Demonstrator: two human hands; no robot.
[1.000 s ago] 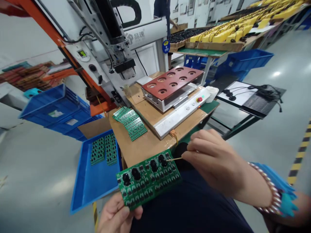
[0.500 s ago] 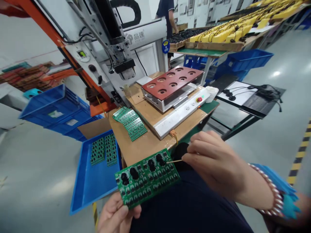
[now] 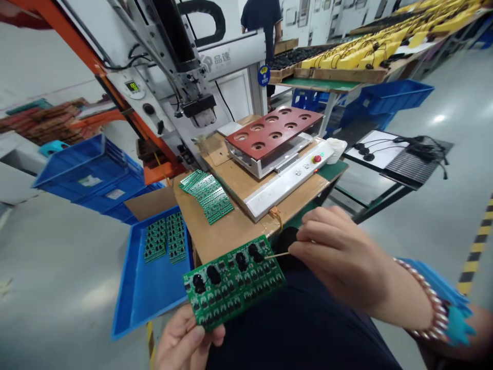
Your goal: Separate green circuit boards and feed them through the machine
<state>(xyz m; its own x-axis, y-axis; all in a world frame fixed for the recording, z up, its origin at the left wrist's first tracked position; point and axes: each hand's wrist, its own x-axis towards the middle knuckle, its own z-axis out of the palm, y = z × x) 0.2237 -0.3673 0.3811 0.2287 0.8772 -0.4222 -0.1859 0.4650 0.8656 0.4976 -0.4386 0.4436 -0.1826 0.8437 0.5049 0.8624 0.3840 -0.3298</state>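
Note:
My left hand (image 3: 190, 339) grips a green circuit board (image 3: 234, 303) by its lower left corner, thumb on top. The board is tilted and carries black blobs along its upper half, with rows of small components below. Between the pinched fingers of my right hand (image 3: 339, 257) is a thin wooden stick (image 3: 278, 255), possibly a toothpick. Its tip meets the board beside the rightmost black blob (image 3: 254, 253); I cannot tell whether it touches the blob. More green boards (image 3: 215, 198) lie overlapping on the brown worktable (image 3: 200, 236), beyond the held board.
A blue tray (image 3: 134, 303) at the left holds boards (image 3: 156, 239). Behind the table stands a machine with a red plate with round holes (image 3: 265, 136) and a control bar (image 3: 285, 180). Blue crates (image 3: 88, 169) are stacked at left; black cables (image 3: 419, 149) lie at right. A person (image 3: 262, 20) stands behind.
The camera view has shifted very slightly. Both hands, the board and the stick keep nearly the same positions. The person at the back has moved to the left and turned.

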